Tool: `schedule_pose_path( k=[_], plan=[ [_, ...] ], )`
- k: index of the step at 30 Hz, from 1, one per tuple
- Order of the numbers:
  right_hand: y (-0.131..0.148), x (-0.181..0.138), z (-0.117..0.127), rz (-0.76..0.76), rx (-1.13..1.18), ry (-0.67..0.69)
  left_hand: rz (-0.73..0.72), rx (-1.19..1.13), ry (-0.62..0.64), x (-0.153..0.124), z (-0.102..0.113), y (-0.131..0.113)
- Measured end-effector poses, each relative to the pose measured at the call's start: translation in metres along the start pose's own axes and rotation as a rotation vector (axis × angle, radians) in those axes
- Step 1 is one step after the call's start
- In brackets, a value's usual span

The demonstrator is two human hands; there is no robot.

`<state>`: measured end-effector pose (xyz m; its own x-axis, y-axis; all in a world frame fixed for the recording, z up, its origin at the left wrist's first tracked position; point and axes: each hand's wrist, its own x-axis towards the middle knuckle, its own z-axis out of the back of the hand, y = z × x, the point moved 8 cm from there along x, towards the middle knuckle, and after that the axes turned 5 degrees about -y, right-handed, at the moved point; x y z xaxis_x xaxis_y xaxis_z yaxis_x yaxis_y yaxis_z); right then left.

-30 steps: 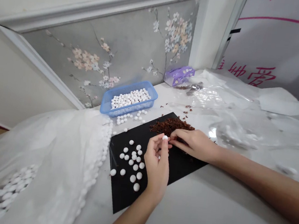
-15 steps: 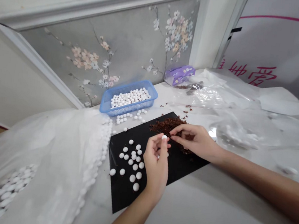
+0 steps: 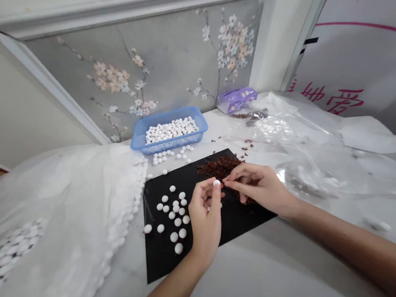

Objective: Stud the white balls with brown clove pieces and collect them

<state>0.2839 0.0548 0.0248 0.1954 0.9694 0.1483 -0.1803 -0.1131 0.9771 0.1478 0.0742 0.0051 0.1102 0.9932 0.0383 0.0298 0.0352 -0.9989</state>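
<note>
Your L hand (image 3: 205,224): 1 white ball (image 3: 217,183), gripped betw. thumb & fingers, above black mat (image 3: 156,266), approx. mid-mat. Your R hand (image 3: 267,188): fingers drawn to a pinch just beside that ball; tips too small to read, so can't tell if they hold anything. Brown pile (image 3: 219,167): on mat nr. its far corner, partly under R hand. Loose balls (image 3: 174,237): scattered on mat's L half, one right at the L edge; dark bits by some. Table (image 3: 255,266), back edge: blue basket (image 3: 139,136) w/ more balls (image 3: 173,131), a few others (image 3: 161,157) just in front; purple packet (image 3: 238,99) farther along same edge. Table R side: clear plastic (image 3: 313,153). Table L edge: white gauzy bundle (image 3: 79,201), beside mat. Poss. faults: ball could pop from your L grip if R pushes off-centre, then prob. roll; edge ball could leave mat if a wrist knock shifts mat; nearest loose balls could scatter if L forearm swings in; R palm, low over pile, could drag bits across mat.
</note>
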Motion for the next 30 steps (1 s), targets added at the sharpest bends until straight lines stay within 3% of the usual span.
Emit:
schedule_pose_path(
  k=[7, 16, 21, 30],
  plan=[
    [0.0, 0.0, 0.004, -0.013, 0.068, -0.059, 0.011, 0.012, -0.007, 0.0, 0.001, 0.001],
    [0.005, 0.004, 0.022, 0.022, 0.21, -0.311, 0.026, 0.024, -0.013, 0.003, 0.003, 0.003],
    [0.008, 0.002, 0.021, 0.095, 0.186, -0.295, 0.033, 0.035, -0.01, 0.003, 0.003, 0.004],
    [0.021, -0.003, 0.012, 0.27, -0.184, -0.207, -0.024, 0.042, 0.007, 0.001, 0.002, 0.003]
  ],
)
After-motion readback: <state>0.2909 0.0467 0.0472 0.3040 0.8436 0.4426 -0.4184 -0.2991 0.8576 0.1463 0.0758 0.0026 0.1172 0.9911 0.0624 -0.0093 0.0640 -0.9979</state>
